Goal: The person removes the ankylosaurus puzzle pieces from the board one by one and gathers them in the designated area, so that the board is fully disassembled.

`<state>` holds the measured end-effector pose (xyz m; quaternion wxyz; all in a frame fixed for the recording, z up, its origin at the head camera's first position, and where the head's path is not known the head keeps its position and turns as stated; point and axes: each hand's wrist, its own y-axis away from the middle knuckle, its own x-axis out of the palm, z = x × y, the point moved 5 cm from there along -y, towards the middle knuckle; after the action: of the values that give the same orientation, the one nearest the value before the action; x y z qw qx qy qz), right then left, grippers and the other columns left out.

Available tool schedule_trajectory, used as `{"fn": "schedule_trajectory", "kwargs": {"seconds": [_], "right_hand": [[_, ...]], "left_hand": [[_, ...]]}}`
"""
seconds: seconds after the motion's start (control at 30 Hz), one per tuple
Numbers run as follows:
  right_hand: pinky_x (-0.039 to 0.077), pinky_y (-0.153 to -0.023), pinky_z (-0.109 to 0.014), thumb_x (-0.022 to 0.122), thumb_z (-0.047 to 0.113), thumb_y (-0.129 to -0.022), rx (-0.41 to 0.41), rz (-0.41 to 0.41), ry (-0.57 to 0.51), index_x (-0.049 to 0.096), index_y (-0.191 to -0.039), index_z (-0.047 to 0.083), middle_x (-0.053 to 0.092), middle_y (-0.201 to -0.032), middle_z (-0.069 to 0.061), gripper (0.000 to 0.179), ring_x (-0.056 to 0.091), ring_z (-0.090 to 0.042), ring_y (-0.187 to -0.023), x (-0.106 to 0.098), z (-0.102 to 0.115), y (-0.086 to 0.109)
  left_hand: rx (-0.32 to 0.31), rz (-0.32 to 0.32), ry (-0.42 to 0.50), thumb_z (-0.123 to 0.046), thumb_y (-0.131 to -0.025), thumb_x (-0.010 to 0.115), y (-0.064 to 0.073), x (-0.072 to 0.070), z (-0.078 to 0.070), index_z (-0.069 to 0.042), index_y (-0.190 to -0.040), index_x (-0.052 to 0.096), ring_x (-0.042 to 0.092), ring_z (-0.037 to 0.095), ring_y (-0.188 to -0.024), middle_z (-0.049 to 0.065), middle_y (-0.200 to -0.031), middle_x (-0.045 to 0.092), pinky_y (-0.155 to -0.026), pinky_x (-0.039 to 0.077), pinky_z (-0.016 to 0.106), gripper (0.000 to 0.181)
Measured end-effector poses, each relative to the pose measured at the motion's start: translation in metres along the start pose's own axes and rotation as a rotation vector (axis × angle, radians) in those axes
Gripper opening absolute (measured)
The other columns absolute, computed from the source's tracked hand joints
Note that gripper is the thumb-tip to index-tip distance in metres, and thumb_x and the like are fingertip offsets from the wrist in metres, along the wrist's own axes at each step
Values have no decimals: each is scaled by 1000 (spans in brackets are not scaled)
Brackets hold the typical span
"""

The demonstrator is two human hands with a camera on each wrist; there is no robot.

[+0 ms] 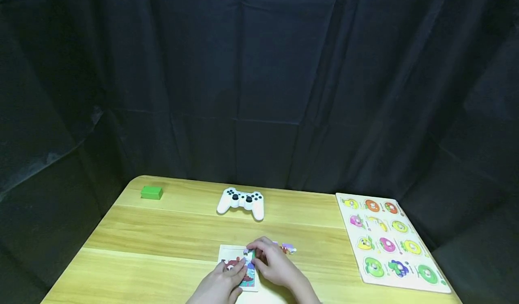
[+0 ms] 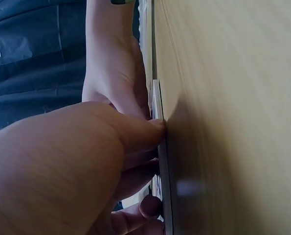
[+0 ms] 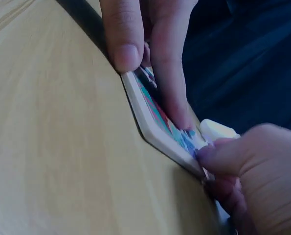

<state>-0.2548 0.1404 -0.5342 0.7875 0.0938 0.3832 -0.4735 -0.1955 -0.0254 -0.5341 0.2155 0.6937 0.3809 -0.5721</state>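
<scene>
In the head view a small white-framed jigsaw tray [image 1: 226, 252] lies near the table's front, with colourful pieces in its lower and right parts. My left hand [image 1: 219, 282] rests on it from the front left, fingers fairly straight on the picture. Its thumb is at the tray's edge in the left wrist view. From the right, my right hand [image 1: 273, 265] pinches a jigsaw piece [image 1: 248, 253] between thumb and fingers over the tray's upper right. The right wrist view shows that thumb right at the tray rim [image 3: 147, 122]. Fingers partly hide the picture.
Loose jigsaw pieces [image 1: 288, 249] lie just right of the tray, behind the right hand. A white game controller [image 1: 242, 197] sits farther back, and a green block [image 1: 152, 192] stands at the back left. Along the right edge lies a fruit puzzle board [image 1: 401, 282].
</scene>
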Motion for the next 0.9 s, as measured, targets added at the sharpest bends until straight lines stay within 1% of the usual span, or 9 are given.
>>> {"fn": "schedule_trajectory", "kwargs": {"seconds": [0.07,0.17,0.23,0.37,0.47,0.6,0.77,0.83,0.9], "right_hand": [[51,-73,-21,71,-6,-94,-6,-10,-26,70,-122,3,62,-101,0,29,53,-1,-82,0,-2,0],[53,-72,-22,73,-6,-94,-9,-20,-59,70,-120,3,61,-99,1,28,55,-3,-83,0,-3,0],[53,-73,-22,73,-5,-94,-18,-28,-52,71,-120,3,62,-100,0,27,55,-3,-84,0,-3,1],[52,-74,-21,73,-3,-95,-66,-40,32,71,-123,3,65,-109,-3,29,55,-3,-85,0,0,3],[52,-76,-22,73,-1,-96,-100,-50,118,71,-125,3,66,-115,-5,30,55,-2,-87,0,2,4],[54,-79,-24,73,0,-97,-106,-79,174,70,-126,2,67,-119,-5,30,57,-3,-89,-2,4,6],[56,-78,-24,72,0,-98,-84,-132,102,70,-128,0,67,-120,-7,30,59,-3,-89,-13,3,8],[56,-76,-24,72,-1,-97,-80,-171,77,70,-128,0,67,-120,-8,31,60,-3,-89,-24,0,11],[55,-74,-24,73,-2,-96,-65,-223,78,71,-128,0,67,-119,-8,32,59,-3,-88,-38,-6,16]], "left_hand": [[-6,-4,23,-31,-97,74,0,-1,1,-11,-142,70,64,28,-109,2,-151,63,-94,56,36,49],[-20,8,42,-31,-98,74,-1,-1,1,-12,-143,69,64,30,-113,1,-151,63,-96,56,38,49],[-28,18,49,-31,-98,73,-1,-2,1,-12,-143,69,63,31,-115,2,-152,63,-97,56,39,49],[-25,16,50,-31,-98,73,0,-3,0,-11,-144,68,64,35,-118,3,-152,63,-99,56,41,50],[-12,-4,41,-31,-98,74,1,-3,-2,-11,-143,68,64,33,-115,3,-151,63,-98,55,39,50],[-7,-15,34,-31,-97,74,1,-2,-2,-11,-143,69,64,32,-115,2,-151,63,-97,56,38,50],[15,-36,22,-31,-97,74,1,-3,-2,-10,-141,70,65,31,-112,3,-150,64,-97,55,38,49],[31,-50,14,-30,-96,74,2,-3,-2,-9,-140,70,64,29,-109,5,-148,66,-96,55,37,49],[39,-56,18,-29,-96,74,2,-4,-2,-8,-140,70,63,28,-107,6,-147,66,-96,54,36,48]]}}
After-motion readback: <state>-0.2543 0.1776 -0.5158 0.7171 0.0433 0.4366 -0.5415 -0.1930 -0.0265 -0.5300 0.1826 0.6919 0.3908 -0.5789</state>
